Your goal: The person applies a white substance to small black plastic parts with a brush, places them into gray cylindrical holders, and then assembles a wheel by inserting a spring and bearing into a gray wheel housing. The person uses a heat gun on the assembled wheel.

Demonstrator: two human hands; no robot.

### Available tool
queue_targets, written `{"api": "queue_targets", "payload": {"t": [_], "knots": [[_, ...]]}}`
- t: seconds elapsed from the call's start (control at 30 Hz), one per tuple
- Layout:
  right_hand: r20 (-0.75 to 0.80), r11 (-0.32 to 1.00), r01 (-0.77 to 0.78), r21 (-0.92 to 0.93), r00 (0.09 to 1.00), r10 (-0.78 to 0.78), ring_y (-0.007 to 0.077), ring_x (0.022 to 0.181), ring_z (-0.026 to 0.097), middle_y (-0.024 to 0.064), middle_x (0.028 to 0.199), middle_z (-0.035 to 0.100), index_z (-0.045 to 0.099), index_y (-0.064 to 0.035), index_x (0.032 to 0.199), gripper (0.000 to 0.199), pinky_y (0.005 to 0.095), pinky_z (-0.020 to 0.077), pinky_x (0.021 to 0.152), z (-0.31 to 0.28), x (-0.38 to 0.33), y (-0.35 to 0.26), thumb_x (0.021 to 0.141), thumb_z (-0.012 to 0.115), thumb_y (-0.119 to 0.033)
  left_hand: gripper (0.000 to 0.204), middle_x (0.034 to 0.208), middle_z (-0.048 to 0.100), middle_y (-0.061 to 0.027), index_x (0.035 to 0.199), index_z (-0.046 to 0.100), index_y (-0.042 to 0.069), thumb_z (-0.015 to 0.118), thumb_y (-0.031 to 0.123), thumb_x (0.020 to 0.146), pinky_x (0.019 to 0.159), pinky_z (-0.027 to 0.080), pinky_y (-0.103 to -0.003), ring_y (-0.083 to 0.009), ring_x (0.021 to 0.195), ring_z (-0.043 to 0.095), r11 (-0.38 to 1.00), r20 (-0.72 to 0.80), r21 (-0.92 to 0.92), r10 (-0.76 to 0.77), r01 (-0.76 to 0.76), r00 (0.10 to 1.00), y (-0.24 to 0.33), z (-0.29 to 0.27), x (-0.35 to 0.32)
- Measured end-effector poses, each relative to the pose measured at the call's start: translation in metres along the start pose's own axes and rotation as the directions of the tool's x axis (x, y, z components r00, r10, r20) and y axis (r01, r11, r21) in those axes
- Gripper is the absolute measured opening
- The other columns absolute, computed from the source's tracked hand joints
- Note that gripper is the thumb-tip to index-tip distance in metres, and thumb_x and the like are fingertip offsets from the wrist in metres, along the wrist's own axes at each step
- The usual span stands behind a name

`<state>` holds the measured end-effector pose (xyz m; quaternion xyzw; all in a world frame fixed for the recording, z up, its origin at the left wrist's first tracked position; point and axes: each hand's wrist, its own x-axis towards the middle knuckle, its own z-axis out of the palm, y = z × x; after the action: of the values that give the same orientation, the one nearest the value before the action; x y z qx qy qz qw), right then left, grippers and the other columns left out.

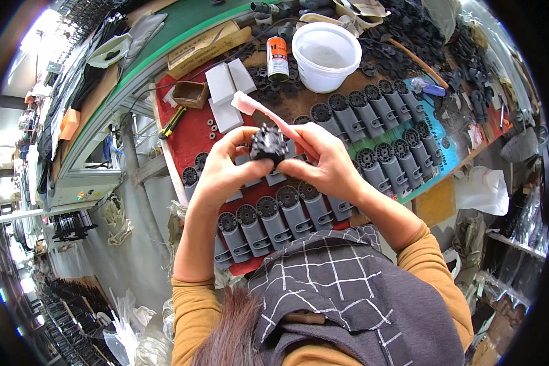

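1. Left hand (230, 163) curled closed round the black, ridged part (268, 147), lifted above the red-topped bench (192, 146)!
2. Right hand (324, 157) grips a pink, long-handled brush (245, 104) between fingers, presumably freeing its thumb.

Can (278, 60) left of bucket (321, 80) (near)

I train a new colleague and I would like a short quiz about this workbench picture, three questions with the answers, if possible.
1. Fill in the colour: the left hand grips a small part that is ____.
2. Which hand holds the pink stick?
A) left hand
B) right hand
C) neither
3. True or false: in this picture, the white bucket is to the right of the orange-and-white can.

Key:
1. black
2. B
3. true
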<state>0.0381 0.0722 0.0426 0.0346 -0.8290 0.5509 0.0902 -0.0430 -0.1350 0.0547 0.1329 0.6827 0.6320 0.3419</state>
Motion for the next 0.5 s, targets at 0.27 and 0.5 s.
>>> {"api": "queue_targets", "payload": {"t": [0.27,0.5], "knots": [[-0.186,0.908,0.278,-0.313,0.92,-0.345,0.0218,0.07,0.055,0.0059,0.077,0.059,0.066,-0.0079,0.119,0.035,0.033,0.046,0.065,0.004,-0.016,0.012,0.085,0.066,-0.006,0.035,0.1,0.068,-0.009,0.106,0.066,0.008,0.07,0.034,0.082,0.085,0.049,-0.037,-0.0232,0.096,0.063,0.357,0.034,-0.933,-0.014,0.037,0.999,-0.045,0.008,0.003],[-0.207,0.909,0.274,-0.314,0.914,-0.347,0.0212,0.068,0.056,0.0048,0.073,0.06,0.065,-0.0073,0.122,0.038,0.0327,0.0468,0.063,-0.003,-0.021,0.013,0.085,0.065,-0.003,0.051,0.106,0.066,-0.0128,0.113,0.063,0.002,0.069,0.041,0.08,0.084,0.048,-0.035,-0.0254,0.101,0.057,0.317,0.047,-0.947,0.007,0.043,0.999,-0.043,0.006,0.004]]}}
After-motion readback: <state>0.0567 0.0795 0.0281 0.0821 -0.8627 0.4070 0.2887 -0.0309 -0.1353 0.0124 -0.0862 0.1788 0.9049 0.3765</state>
